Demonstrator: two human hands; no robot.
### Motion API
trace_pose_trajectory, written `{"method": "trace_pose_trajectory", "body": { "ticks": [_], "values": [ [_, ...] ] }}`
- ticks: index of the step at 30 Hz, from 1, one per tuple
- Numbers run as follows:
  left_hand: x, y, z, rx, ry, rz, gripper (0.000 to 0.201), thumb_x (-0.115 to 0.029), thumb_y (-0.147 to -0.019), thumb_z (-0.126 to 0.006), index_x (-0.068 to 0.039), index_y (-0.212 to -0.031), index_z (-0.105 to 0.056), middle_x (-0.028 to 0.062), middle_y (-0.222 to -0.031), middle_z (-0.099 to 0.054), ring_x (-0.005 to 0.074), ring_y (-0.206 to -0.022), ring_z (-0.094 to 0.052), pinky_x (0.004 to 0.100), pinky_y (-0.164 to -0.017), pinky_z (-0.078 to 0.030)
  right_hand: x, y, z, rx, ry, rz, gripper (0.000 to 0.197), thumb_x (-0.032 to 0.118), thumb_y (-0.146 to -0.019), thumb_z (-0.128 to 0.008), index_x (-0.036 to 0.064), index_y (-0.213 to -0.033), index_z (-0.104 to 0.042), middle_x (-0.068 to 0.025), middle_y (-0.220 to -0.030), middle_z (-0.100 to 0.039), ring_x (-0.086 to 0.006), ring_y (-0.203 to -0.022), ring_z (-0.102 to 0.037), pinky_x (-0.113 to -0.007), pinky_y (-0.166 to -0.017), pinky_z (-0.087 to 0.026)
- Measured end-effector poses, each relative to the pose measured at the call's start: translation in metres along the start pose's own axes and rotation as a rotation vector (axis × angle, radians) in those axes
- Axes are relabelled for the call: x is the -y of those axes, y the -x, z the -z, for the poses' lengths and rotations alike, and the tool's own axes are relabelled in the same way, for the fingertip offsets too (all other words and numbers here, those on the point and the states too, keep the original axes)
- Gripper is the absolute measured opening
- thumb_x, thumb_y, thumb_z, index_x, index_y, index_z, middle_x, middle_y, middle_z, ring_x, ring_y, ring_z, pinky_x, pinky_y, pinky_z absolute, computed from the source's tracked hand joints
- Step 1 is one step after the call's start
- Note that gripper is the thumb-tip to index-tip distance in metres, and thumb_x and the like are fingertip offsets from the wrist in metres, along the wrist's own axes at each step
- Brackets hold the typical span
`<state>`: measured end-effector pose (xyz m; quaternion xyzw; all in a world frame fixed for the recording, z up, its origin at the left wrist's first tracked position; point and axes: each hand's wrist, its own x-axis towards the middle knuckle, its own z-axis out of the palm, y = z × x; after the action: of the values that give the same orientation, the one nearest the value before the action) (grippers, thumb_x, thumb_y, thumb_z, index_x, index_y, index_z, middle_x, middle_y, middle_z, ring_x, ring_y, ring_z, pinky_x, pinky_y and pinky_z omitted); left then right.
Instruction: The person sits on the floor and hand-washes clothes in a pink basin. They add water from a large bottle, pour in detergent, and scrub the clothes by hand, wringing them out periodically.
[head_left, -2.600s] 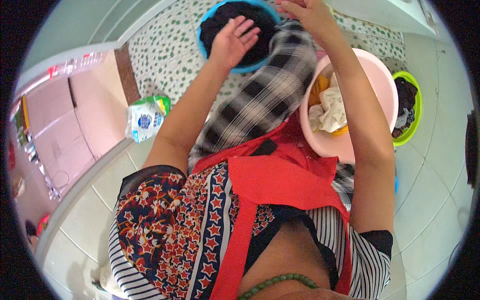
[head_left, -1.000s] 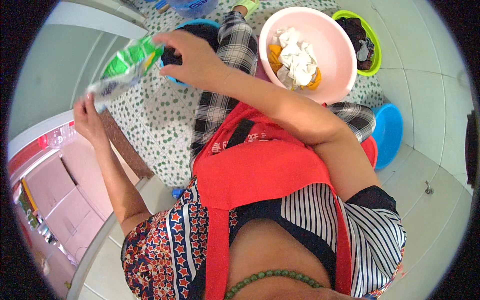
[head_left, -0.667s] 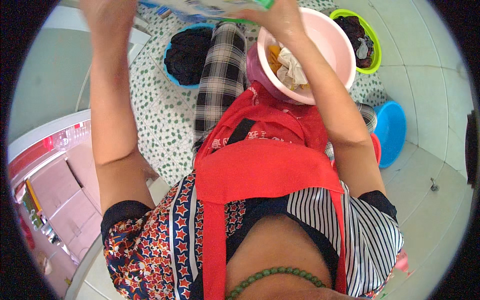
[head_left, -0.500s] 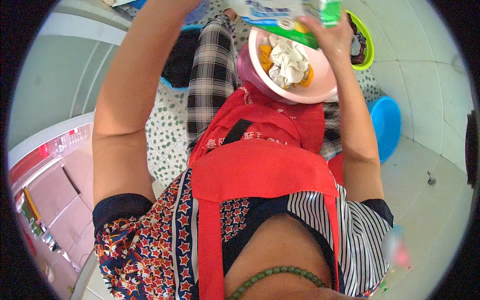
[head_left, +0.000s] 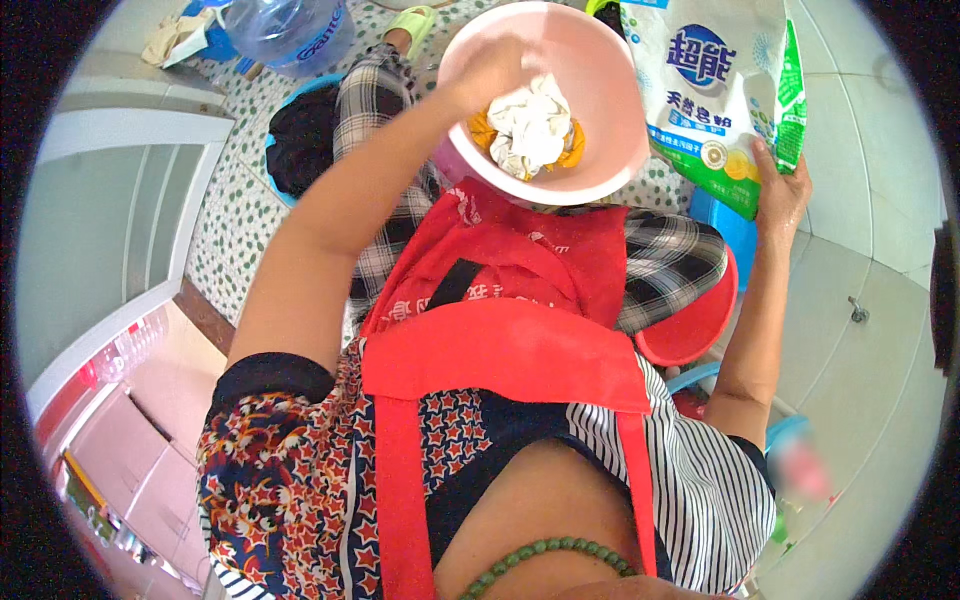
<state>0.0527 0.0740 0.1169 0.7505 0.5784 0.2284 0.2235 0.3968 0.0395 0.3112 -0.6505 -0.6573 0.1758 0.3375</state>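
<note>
Change, bag: my white-and-green bag (head_left: pixel 710 100) is now out at my right; a moment ago it slants across the top of the view, partly over the pink basin (head_left: pixel 598 85).
Change, left hand: my left hand (head_left: pixel 493 78) is now at the pink basin, where a moment ago it is up at the top edge of the view.
Meaning: I judge that the right side alone carries the bag, which leaves the left free for the laundry.
Right fingers: clamped on the bag's lower right corner, my right hand (head_left: pixel 785 192) with its thumb on the printed front.
Left fingers: blurred (quick motion, I suppose) above the laundry; I cannot tell whether they are apart or together, or touching cloth.
Bag, look: soft, creased plastic, white above, green along the bottom and side, with a blue oval emblem and yellow fruit pictures; its top runs out of view, so I cannot tell if it is open.
Bag, place: raised beside the basin's right rim (contact unclear).
Laundry: a crumpled white cloth (head_left: pixel 530 125) lies over an orange cloth (head_left: pixel 573 150), both inside the pink basin.
Left of my leg: dark cloth (head_left: pixel 303 140) fills a blue basin (head_left: pixel 305 90) on the floor.
</note>
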Motion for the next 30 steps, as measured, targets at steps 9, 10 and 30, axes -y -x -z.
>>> {"method": "trace_pose_trajectory", "body": {
  "ticks": [9,10,30],
  "values": [
    [0.058,0.019,-0.131,0.359,-0.306,0.13,0.034,-0.028,-0.078,-0.065,-0.015,-0.11,-0.064,0.0169,-0.114,-0.056,0.033,-0.105,-0.053,0.0479,-0.088,-0.041,-0.022,-0.014,-0.015,-0.008,-0.022,-0.059,0.023,0.016,-0.081,-0.069,0.0008,-0.097,-0.064,-0.0041,-0.082,-0.066,-0.0092,-0.072,-0.059,-0.025,-0.064,-0.047],
    [0.05,0.01,-0.119,0.31,-0.199,0.205,0.03,-0.026,-0.079,-0.063,-0.013,-0.106,-0.065,0.0166,-0.109,-0.058,0.0327,-0.103,-0.054,0.0451,-0.088,-0.043,-0.024,-0.012,-0.014,-0.008,-0.067,-0.081,0.023,0.016,-0.081,-0.069,0.0009,-0.097,-0.064,-0.0038,-0.082,-0.066,-0.009,-0.072,-0.059,-0.025,-0.064,-0.047],
    [-0.086,0.034,-0.093,0.249,1.593,0.507,0.075,-0.054,-0.083,-0.056,-0.014,-0.14,-0.028,0.0075,-0.139,-0.036,0.0302,-0.126,-0.037,0.0446,-0.104,-0.03,0.035,-0.015,-0.002,0.141,-0.095,-0.113,0.025,0.018,-0.082,-0.067,0.0031,-0.102,-0.063,-0.004,-0.084,-0.065,-0.0096,-0.072,-0.058,-0.027,-0.064,-0.048]
  ]
}}
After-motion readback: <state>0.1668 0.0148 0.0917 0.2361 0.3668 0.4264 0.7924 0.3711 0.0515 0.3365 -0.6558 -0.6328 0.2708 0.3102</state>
